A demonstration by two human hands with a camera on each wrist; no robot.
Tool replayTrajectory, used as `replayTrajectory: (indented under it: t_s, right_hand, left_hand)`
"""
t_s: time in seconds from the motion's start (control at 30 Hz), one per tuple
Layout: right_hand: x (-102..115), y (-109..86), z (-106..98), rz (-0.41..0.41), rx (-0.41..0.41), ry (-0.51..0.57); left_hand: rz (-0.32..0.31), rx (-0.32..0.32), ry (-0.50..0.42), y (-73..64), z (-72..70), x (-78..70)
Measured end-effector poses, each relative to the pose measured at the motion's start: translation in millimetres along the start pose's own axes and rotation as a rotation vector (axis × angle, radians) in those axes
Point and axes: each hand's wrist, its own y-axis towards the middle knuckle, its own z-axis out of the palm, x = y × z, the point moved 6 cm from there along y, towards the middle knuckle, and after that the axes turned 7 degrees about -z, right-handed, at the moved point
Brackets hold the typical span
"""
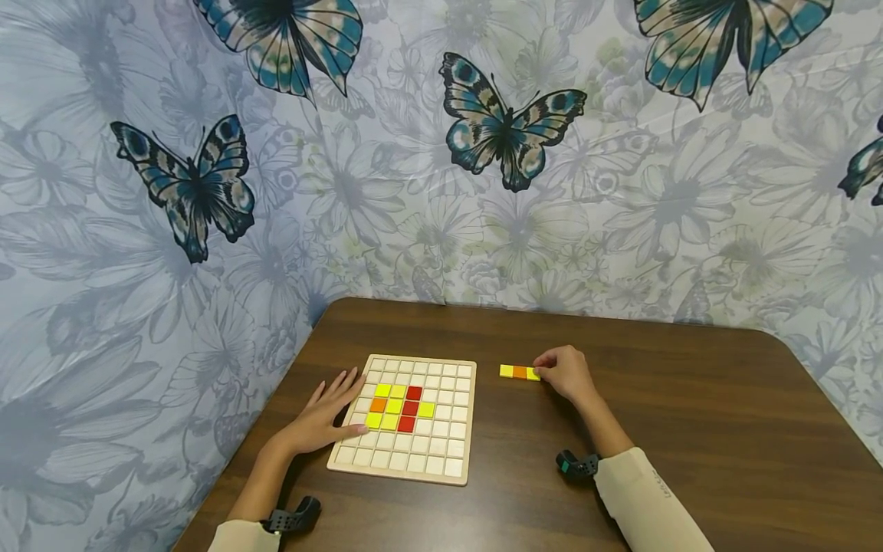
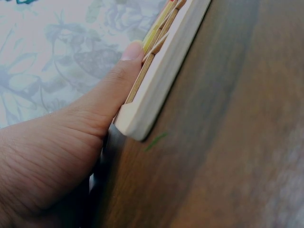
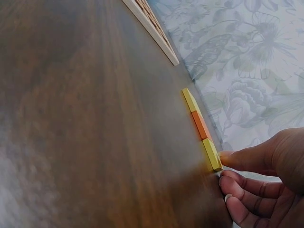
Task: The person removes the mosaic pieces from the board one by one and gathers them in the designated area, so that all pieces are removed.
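Note:
A pale wooden grid board [image 1: 400, 477] lies on the table, with several yellow tiles [image 1: 394, 406], one orange tile [image 1: 379, 405] and three red tiles [image 1: 410, 409] in its squares. My left hand [image 1: 324, 418] rests over the board's left edge, fingers spread; in the left wrist view its thumb [image 2: 124, 71] lies along the rim. To the right of the board, a yellow, an orange [image 3: 201, 126] and a yellow tile stand end to end in a row. My right hand [image 1: 567, 373] pinches the yellow tile [image 3: 212, 156] at the row's right end with thumb and curled fingers.
The brown wooden table [image 1: 655, 429] reaches back to a wall covering [image 1: 386, 230] with flowers and butterflies. Black straps with devices [image 1: 578, 466] sit on both wrists, below beige sleeves [image 1: 651, 498].

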Motion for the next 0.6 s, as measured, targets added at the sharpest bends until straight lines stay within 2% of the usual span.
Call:
replayTrajectory:
  t_s: [0.33, 0.6]
  right_hand:
    - [5.1, 0.7, -3.3, -0.011, 0.0, 0.007]
    - [27.0, -0.6, -16.1, -0.053, -0.017, 0.037]
  left_hand:
    - [0.002, -0.003, -0.013, -1.2, 1.8, 0.7]
    - [0.007, -0.007, -0.004, -0.1, 1.3, 1.4]
